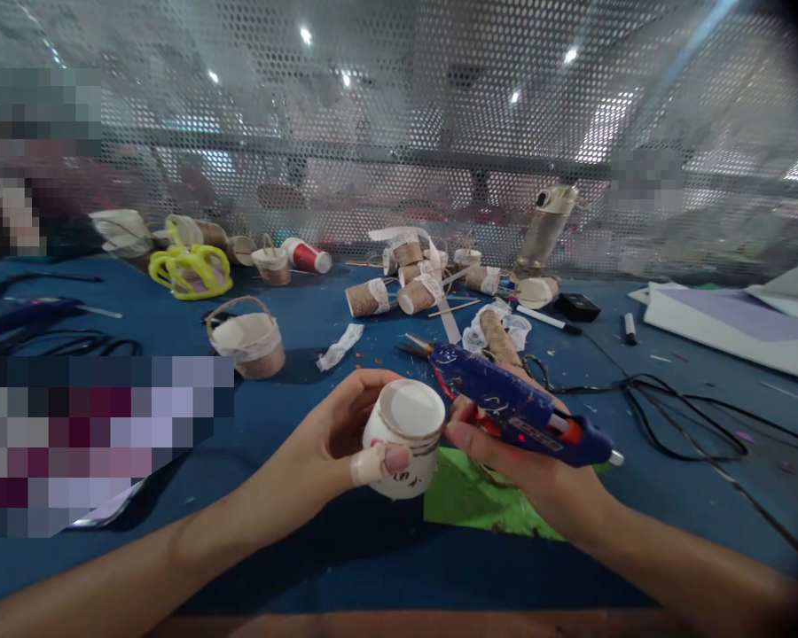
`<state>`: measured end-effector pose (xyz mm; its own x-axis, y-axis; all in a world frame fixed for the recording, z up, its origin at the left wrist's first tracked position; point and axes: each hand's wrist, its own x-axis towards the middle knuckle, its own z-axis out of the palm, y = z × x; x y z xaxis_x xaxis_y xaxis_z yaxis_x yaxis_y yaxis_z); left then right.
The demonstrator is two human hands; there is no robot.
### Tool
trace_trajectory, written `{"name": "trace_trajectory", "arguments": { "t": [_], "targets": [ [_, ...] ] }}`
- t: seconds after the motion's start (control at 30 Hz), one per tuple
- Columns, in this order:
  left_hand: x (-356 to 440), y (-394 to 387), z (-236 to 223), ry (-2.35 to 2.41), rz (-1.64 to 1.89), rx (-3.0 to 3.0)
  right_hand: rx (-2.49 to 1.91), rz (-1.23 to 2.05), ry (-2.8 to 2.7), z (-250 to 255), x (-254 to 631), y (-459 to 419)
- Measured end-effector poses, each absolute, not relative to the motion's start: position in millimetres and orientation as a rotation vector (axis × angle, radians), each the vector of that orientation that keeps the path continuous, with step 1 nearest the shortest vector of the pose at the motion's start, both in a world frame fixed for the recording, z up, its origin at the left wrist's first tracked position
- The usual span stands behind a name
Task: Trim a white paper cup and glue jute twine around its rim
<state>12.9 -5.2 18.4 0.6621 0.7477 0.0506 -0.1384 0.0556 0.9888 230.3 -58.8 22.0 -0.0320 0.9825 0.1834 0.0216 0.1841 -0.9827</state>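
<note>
My left hand (346,434) is wrapped round a white paper cup (399,474), with a bandage on the thumb. Twine runs round the cup just below its rim, and its open top faces up. My right hand (532,461) grips a blue glue gun (498,390), whose nozzle points to the upper left, beyond the cup; a glue stick pokes out of its back end. The fingertips of the right hand are close to the cup's side; whether they touch it I cannot tell. Under that hand lies a green sheet (462,501) on the blue table.
A small basket with a twine handle (259,346) stands to the left. Burlap-wrapped cups with lace (369,299) lie farther back, near a scrap of lace (341,346) and scissors (416,344). Black cable (671,399) loops on the right. A perforated metal screen (399,106) closes the back.
</note>
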Motion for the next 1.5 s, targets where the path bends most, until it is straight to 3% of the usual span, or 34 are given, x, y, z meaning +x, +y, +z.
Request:
{"name": "trace_trajectory", "arguments": {
  "t": [1.5],
  "targets": [
    [0,-3,20,0.451,0.542,1.338,-1.128,1.029,-1.282,14,227,-62]
  ]
}}
